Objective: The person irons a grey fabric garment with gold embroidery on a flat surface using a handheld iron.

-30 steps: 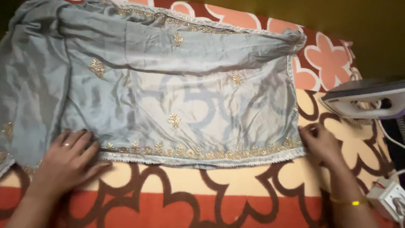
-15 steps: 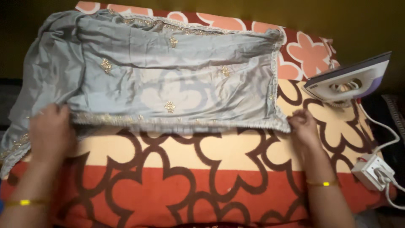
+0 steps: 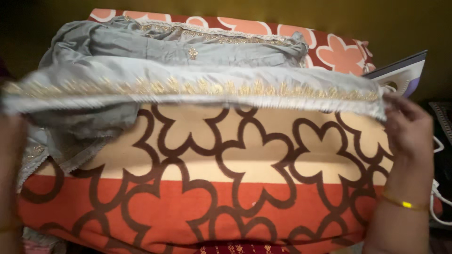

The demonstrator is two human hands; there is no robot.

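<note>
1. Hands up at both ends of the grey embroidered cloth (image 3: 188, 89), and its gold-trimmed border is lifted clear of the surface, stretched taut between them.
2. Right hand (image 3: 407, 129), fingers curled, pinching the border's end corner; a thin gold bangle (image 3: 405, 203) sits on that wrist, just below the grip.
3. Left hand (image 3: 12, 136) is at the far end of the same border, mostly cut off by the picture's edge and blurred. The cloth runs right to it, but I cannot tell how the fingers are closed.
4. Beyond the raised border, away from both hands, the rest of the cloth lies bunched and folded, a second gold trim along its far edge.
5. Under the hands and the lifted edge: a padded cover (image 3: 245, 188) with big brown flower outlines on cream and orange-red bands.
6. Just past the right hand, a clothes iron (image 3: 400, 77) stands tipped on its heel, purple and white, soleplate facing out.
7. Below the right wrist, a white cord (image 3: 440, 202) loops at the cover's edge.
</note>
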